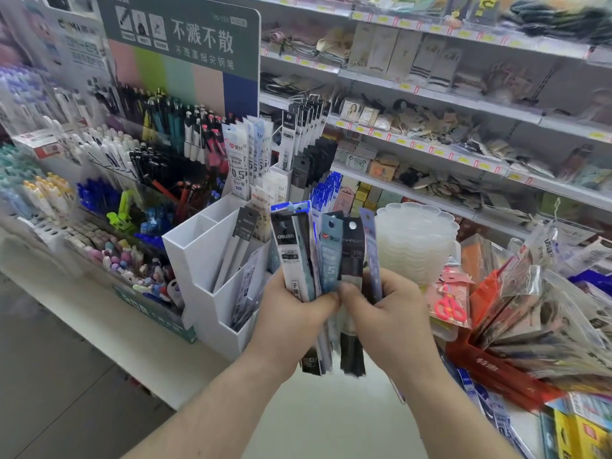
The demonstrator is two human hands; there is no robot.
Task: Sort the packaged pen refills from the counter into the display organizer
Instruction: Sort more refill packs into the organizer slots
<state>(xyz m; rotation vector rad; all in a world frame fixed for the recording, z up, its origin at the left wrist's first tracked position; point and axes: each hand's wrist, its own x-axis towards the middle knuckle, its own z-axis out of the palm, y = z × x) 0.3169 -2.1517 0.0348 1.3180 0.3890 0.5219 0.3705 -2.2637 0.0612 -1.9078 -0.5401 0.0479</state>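
Both hands up at centre frame, sharing one fanned bundle of refill packs (326, 256); left hand (291, 321) grips the left part of the fan, fingers wrapped behind, thumb across the front of a black-and-white pack; right hand (389, 321) holds the right part, thumb pressed on a dark pack, fingers curled behind; the two thumbs nearly touch at the middle of the bundle; packs stand roughly upright, tops splayed above the hands, tails hanging below the palms.

White organizer (212, 260) stands on the bench (99, 309) just left of the left hand; stepped compartments, lowest in front; a few packs (236, 256) already in the front compartments, tilted; taller packs (246, 154) upright in the rear ones; leftmost front compartments look bare, though their depths are hidden.

Left of the organizer: tiered pen racks (132, 154), and small erasers or charms in a low tray (132, 263); green signboard (185, 38) with Chinese text behind.

Right of the hands: stack of clear scalloped trays (417, 236); a carded pair of pink scissors (450, 306); a red box (496, 369) holding fanned cellophane packets.

Wall shelves (463, 104) behind, stock blurred.
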